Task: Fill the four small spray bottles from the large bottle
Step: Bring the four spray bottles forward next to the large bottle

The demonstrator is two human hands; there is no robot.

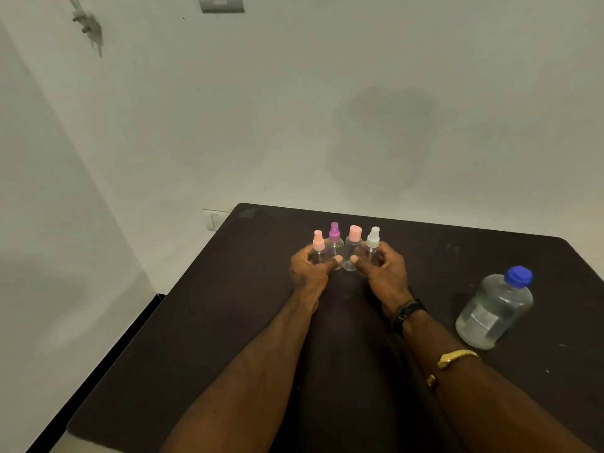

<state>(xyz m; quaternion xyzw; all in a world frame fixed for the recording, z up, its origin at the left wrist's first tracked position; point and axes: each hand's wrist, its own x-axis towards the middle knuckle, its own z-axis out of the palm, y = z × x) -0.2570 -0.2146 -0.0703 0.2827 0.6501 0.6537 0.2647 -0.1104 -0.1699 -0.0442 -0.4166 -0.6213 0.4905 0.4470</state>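
Sprayers, mid-worktop, look empty, light, slick plastic, w/ left hand and right hand each curled round a pair; big bottle at right prob. heavier, so grip its body.

Small bottles in a row on counter, left hand and right hand at its ends, large bottle nearer, right

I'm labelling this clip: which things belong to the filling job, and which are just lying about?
For the job: pink-topped bottle, purple-topped bottle, pink-capped bottle, white-topped bottle, large blue-capped bottle; left hand and right hand grip the outer two.
Just there: wall socket, switch plate, gold bracelet.
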